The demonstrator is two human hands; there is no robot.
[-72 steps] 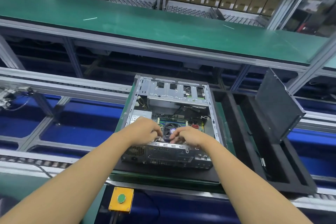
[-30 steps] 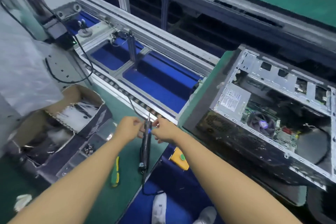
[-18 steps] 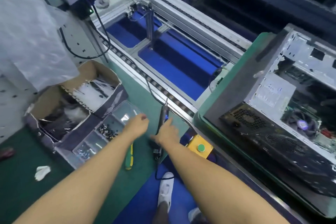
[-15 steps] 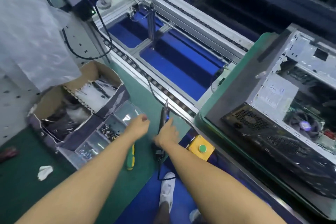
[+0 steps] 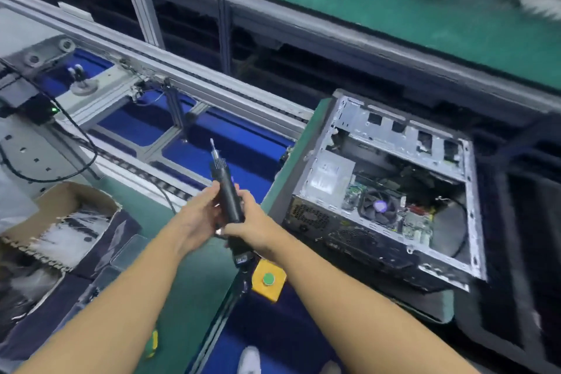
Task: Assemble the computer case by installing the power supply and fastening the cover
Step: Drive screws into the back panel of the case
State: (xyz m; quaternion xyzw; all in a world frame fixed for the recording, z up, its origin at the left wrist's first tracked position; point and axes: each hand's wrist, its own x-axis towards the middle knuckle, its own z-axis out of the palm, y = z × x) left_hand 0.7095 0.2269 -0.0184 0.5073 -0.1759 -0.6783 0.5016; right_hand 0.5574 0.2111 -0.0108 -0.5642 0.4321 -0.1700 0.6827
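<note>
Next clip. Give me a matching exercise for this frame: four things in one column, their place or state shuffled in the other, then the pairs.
1 electric screwdriver
2 computer case
3 yellow button box
4 cardboard box

a cover off, insides showing
b far left on the green bench
c held between left hand and right hand
d at the bench's near edge, green button on top

Pairs: 1-c, 2-a, 3-d, 4-b

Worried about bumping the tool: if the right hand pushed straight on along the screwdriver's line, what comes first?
Probably the conveyor rail beyond the screwdriver tip. The right hand aims away from the computer case. Depth unclear.
</note>
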